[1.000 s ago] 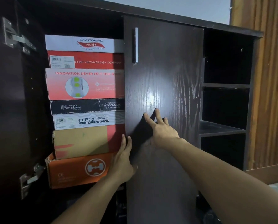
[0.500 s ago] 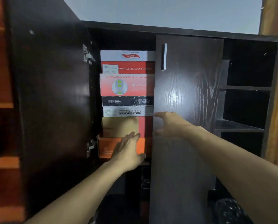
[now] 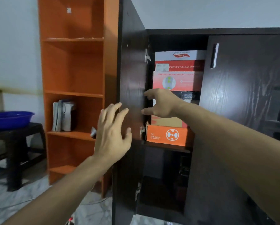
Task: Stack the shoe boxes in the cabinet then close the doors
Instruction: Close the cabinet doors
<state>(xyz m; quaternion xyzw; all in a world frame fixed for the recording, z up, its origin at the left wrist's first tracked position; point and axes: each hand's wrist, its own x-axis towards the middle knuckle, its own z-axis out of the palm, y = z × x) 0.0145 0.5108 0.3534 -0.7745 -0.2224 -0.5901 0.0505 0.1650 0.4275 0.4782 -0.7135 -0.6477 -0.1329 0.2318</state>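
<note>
Pale wall behind an orange shelf unit point(image 3: 74, 95). Left hand point(image 3: 113, 137), fingers spread, by the open cabinet door point(image 3: 132, 75); right hand point(image 3: 162, 104), fingers apart, before stacked shoe boxes point(image 3: 176, 82).

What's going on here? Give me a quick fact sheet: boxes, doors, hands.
shoe boxes: stacked on a cabinet shelf, orange box at the bottom
left door: open, swung outward
right door: shut
left hand: open, at the left door's outer edge
right hand: open, in front of the stack, fingers toward the left door's inner face
</note>
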